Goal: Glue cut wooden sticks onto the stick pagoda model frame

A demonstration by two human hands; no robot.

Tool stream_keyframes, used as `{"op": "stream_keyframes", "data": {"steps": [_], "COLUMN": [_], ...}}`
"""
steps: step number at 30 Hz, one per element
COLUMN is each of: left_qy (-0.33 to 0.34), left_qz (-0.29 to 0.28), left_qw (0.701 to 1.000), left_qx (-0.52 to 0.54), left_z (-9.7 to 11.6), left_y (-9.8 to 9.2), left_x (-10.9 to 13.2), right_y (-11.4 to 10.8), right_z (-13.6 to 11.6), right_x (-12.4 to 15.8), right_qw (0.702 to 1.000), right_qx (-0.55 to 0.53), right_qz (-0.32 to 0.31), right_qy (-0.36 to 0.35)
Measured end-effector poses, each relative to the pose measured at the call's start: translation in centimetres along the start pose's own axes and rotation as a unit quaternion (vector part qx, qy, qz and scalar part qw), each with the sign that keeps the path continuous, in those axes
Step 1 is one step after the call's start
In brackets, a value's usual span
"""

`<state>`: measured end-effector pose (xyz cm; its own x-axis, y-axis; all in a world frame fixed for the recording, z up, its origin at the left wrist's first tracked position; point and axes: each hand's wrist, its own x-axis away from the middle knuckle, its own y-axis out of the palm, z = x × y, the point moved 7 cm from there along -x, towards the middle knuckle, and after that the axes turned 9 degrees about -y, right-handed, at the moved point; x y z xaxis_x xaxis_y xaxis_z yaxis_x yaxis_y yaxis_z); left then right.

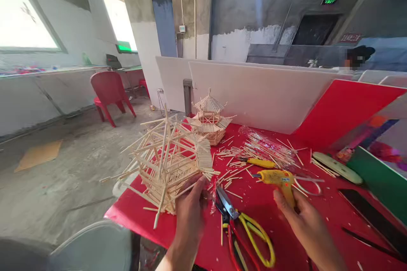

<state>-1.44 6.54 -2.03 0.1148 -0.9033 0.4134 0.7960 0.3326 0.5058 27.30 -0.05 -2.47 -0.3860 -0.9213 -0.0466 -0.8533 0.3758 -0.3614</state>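
Note:
My left hand (190,203) is closed on the near right edge of a wooden-stick pavilion model (173,152), an open frame of thin sticks with a partly covered roof side. In my right hand (300,216) is a yellow hot glue gun (276,178), gripped by its handle with the nozzle pointing left toward the model. Between my hands lie yellow-handled scissors (257,233) and red-handled pliers (237,241), partly overlapping. Behind the glue gun rests a yellow utility knife (260,162). A finished-looking small stick pagoda (210,120) stands behind the model.
Loose sticks and a plastic bag of sticks (270,148) cover the red table (197,245) centre. To the right are a phone-like black slab (372,211), a pale green oblong object (337,166) and a green board (381,178). White panels (254,93) line the back; a person sits beyond.

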Motion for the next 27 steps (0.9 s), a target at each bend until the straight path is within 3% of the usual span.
{"op": "stream_keyframes", "data": {"steps": [11, 18, 27], "left_qy": [-0.018, -0.023, -0.022], "left_qz": [0.001, -0.005, -0.012], "left_qw": [1.000, 1.000, 0.999], "left_qx": [0.005, -0.005, -0.022], "left_z": [-0.4, -0.7, -1.1], "left_y": [0.2, 0.3, 0.1], "left_x": [-0.1, -0.1, 0.0], "right_y": [3.6, 4.9, 5.3], "right_z": [-6.8, -8.3, -10.0], "right_x": [-0.4, -0.4, -0.2], "right_qw": [0.991, 0.966, 0.906], "right_qx": [0.007, 0.110, 0.262], "right_qz": [-0.006, 0.030, 0.094], "right_qy": [-0.137, -0.233, -0.319]}}
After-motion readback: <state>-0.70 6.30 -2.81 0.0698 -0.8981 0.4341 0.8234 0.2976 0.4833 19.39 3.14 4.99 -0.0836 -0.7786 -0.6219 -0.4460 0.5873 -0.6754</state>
